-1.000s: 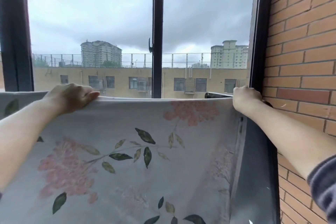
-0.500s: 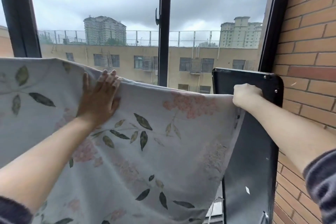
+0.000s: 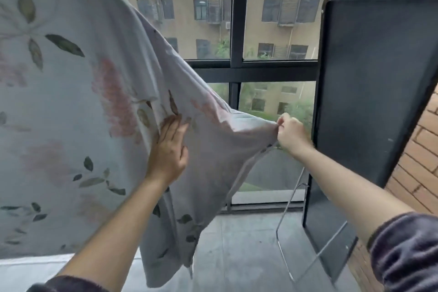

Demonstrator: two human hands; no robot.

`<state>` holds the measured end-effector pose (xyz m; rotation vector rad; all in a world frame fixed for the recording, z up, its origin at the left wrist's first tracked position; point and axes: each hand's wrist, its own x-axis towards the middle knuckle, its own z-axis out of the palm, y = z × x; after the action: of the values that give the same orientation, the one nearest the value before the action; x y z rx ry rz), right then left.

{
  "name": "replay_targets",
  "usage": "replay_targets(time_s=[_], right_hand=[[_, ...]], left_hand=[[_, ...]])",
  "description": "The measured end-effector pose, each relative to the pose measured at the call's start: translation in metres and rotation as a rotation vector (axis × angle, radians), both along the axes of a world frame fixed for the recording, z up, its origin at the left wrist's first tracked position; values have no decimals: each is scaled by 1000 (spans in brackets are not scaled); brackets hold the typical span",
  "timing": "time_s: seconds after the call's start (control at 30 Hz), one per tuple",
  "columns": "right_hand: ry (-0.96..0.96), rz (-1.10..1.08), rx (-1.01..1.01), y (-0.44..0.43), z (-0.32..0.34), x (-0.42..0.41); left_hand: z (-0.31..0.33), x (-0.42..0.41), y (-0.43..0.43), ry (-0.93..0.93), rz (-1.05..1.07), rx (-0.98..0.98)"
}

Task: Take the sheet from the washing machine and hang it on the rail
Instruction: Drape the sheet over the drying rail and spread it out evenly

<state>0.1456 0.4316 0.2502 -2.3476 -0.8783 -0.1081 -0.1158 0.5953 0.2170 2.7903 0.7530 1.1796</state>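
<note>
A pale sheet point(image 3: 71, 106) printed with pink flowers and green leaves hangs down from the upper left and fills the left half of the view. The rail under it is hidden by the cloth. My left hand point(image 3: 168, 147) lies flat against the sheet near its middle, fingers straight. My right hand point(image 3: 291, 134) pinches the sheet's right edge and holds it out to the right, so the cloth is stretched between the two hands. The sheet's lower corner dangles above the grey floor.
A tall black panel point(image 3: 374, 92) leans against the brick wall point(image 3: 417, 173) at the right. A thin metal frame point(image 3: 288, 232) stands at its foot. Black-framed windows point(image 3: 238, 31) fill the back. The floor is grey tile point(image 3: 237, 251).
The view has tipped down. My right hand has dropped with the sheet's edge, from the top of the black panel to mid height. My left hand has slid down the cloth.
</note>
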Motion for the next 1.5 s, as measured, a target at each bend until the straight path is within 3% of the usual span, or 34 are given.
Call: replay_targets(time_s=[0.13, 0.37, 0.57, 0.9, 1.23, 1.5], right_hand=[[176, 137, 80, 18, -46, -41], [398, 403, -19, 40, -123, -128], [604, 467, -10, 66, -158, -193], [805, 328, -123, 118, -218, -324], [1436, -16, 31, 180, -269, -451], [1793, -192, 168, 242, -336, -481]], left_hand=[[-35, -17, -11, -22, 10, -138], [-91, -51, -27, -53, 29, -407], [-137, -104, -26, -120, 229, -644], [-207, -248, 18, -133, 360, -844], [-253, -369, 100, -237, 415, -1090], [-298, -407, 145, -508, 584, -1558]])
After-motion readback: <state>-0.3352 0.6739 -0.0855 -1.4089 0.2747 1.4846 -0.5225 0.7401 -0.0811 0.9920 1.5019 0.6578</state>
